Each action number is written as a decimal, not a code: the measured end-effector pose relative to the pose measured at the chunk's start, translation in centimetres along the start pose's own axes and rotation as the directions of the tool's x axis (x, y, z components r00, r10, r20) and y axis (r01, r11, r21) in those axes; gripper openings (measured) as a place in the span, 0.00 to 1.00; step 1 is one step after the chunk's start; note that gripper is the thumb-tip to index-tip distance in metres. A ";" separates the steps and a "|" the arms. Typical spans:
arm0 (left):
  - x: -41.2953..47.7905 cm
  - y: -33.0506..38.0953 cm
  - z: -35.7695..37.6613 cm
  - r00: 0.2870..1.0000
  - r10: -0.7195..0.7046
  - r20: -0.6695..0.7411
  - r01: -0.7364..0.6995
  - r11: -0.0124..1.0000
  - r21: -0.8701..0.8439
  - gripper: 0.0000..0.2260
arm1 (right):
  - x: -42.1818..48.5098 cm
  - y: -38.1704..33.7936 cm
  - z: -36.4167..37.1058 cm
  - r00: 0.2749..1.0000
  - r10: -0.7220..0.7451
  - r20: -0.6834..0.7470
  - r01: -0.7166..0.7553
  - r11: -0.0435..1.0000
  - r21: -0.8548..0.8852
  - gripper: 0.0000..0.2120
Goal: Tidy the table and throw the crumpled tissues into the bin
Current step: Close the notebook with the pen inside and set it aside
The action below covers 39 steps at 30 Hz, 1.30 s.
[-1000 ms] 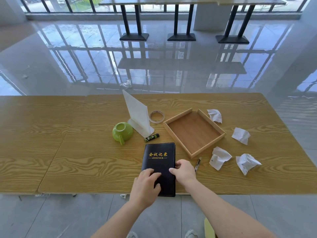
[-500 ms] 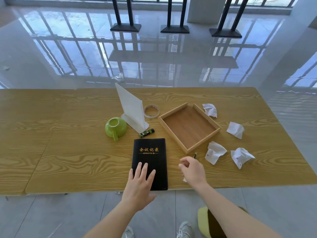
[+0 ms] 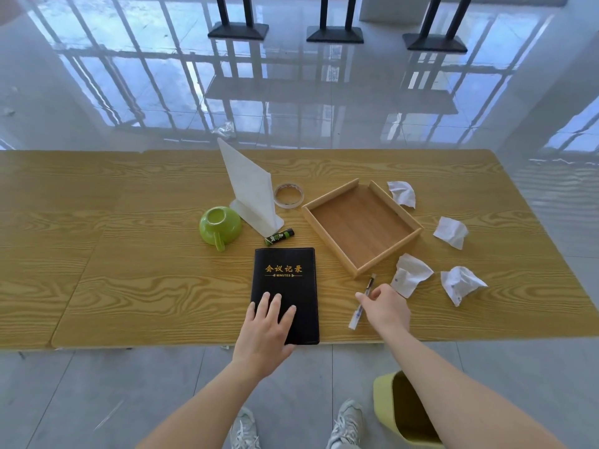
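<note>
Left hand lies flat, fingers straight, on the notebook's near half. Right hand curls its fingers round the pen, whose long axis runs from the table's near edge away and slightly right, its far end pointing at the tray's near corner. Four crumpled tissues lie right of the tray; the bin is on the floor under the right forearm.

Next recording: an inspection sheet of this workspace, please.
Surface: wood-grain table.
Job's things: four crumpled white tissues on the table, right of the wooden tray; yellow-green bin on the grey tiled floor.
Clutter: black notebook, clear pen, green cup on its side, clear tape roll, white folded card, small green tube.
Hands: left hand flat on notebook; right hand over pen, grip unclear.
Cables: nothing seen.
Surroundings: black table bases beyond.
</note>
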State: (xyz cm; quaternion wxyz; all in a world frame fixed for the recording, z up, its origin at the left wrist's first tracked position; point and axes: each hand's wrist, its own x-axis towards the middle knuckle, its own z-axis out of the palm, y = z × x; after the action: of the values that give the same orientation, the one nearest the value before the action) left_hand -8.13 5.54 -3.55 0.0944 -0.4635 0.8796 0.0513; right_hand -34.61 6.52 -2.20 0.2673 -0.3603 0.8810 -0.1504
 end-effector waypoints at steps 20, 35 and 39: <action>0.5 -1.0 -1.7 0.976 0.197 -0.088 -0.182 0.971 0.156 0.27 | -0.9 2.4 0.5 0.997 -0.017 0.071 0.015 1.000 0.022 0.05; -3.3 -1.7 -2.8 0.898 -0.166 -0.408 -0.061 0.870 -0.489 0.21 | -4.5 -1.3 1.8 0.958 -0.205 0.202 0.127 0.932 0.340 0.03; -4.4 -2.1 -2.6 0.814 -0.489 -0.312 0.104 0.652 -0.751 0.16 | -4.8 -4.2 2.3 0.940 -0.226 0.254 0.106 0.905 0.413 0.03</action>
State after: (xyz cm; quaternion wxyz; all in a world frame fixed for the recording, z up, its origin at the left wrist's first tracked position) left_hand -4.30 7.43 -0.04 -0.3080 -0.6029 0.6934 0.2467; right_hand -28.15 6.86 -0.41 0.4491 -0.3921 0.7483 -0.2908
